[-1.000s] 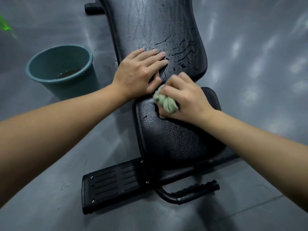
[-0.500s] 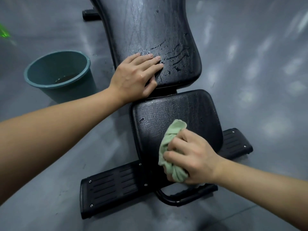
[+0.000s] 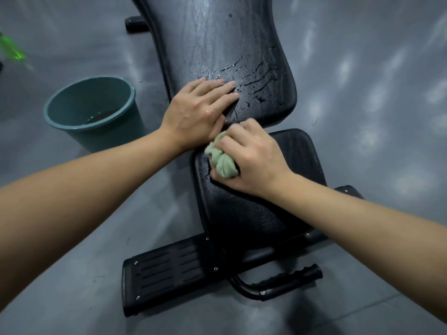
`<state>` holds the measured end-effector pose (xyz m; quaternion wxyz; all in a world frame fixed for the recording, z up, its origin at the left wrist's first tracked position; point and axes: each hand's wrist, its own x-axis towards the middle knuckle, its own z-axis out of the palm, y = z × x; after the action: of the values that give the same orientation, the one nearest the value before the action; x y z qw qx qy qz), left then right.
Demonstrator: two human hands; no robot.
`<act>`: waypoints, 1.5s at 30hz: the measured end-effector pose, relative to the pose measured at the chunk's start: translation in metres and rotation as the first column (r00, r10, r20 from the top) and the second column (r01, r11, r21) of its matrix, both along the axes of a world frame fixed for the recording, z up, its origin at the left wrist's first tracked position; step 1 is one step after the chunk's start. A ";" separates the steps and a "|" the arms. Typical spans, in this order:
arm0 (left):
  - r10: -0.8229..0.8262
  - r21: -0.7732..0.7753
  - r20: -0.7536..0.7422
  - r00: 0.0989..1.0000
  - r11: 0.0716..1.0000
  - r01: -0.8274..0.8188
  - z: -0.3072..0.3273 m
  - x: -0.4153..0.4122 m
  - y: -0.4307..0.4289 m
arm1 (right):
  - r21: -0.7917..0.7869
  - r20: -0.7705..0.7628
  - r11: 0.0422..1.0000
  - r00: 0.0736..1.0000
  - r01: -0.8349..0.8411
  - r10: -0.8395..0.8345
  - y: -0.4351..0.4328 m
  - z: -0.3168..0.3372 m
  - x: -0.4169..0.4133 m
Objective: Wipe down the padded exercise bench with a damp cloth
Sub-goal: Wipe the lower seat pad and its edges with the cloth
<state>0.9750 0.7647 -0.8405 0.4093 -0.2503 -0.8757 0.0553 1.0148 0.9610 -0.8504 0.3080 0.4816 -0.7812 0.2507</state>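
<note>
Now our right hand (image 3: 251, 158) grips the bunched cloth (image 3: 223, 163) on the seat pad (image 3: 254, 213) at centre frame; our left hand (image 3: 200, 112) presses flat. We should overlap strokes, pressing evenly.

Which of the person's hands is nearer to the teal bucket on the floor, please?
Left. The left hand rests flat on the back pad, just right of the bucket; the right hand grips the green cloth on the seat pad, farther right.

No text, label or number is legible before me. My bench (image 3: 217, 44) and the bucket (image 3: 116, 134) at ten o'clock show none.
</note>
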 end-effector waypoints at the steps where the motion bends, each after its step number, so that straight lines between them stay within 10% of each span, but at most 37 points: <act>1: 0.003 0.004 0.011 1.000 1.000 -0.003 0.001 0.001 0.000 | 0.012 0.001 1.000 1.000 -0.021 0.021 0.008 -0.004 0.010; 10: 0.041 -0.006 0.037 0.998 0.999 -0.041 0.004 0.006 0.000 | 0.249 0.064 0.919 0.952 -0.306 0.299 0.055 -0.023 0.050; 23: 0.045 -0.112 0.011 0.999 0.993 -0.043 0.003 0.001 0.001 | -0.008 0.059 0.995 0.993 0.103 -0.103 -0.007 0.003 -0.013; 33: 0.087 -0.082 0.026 0.996 0.993 -0.084 0.003 0.004 0.004 | 0.162 0.011 0.966 0.979 -0.202 0.203 0.043 -0.027 0.061; 45: 0.105 -0.146 -0.061 0.993 0.983 -0.113 0.009 0.003 0.006 | 0.034 0.053 0.998 0.997 0.047 -0.049 -0.011 -0.001 0.009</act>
<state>0.9780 0.7710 -0.8317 0.4089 -0.2305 -0.8702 0.1496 1.0243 0.9502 -0.8512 0.2849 0.4606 -0.8046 0.2434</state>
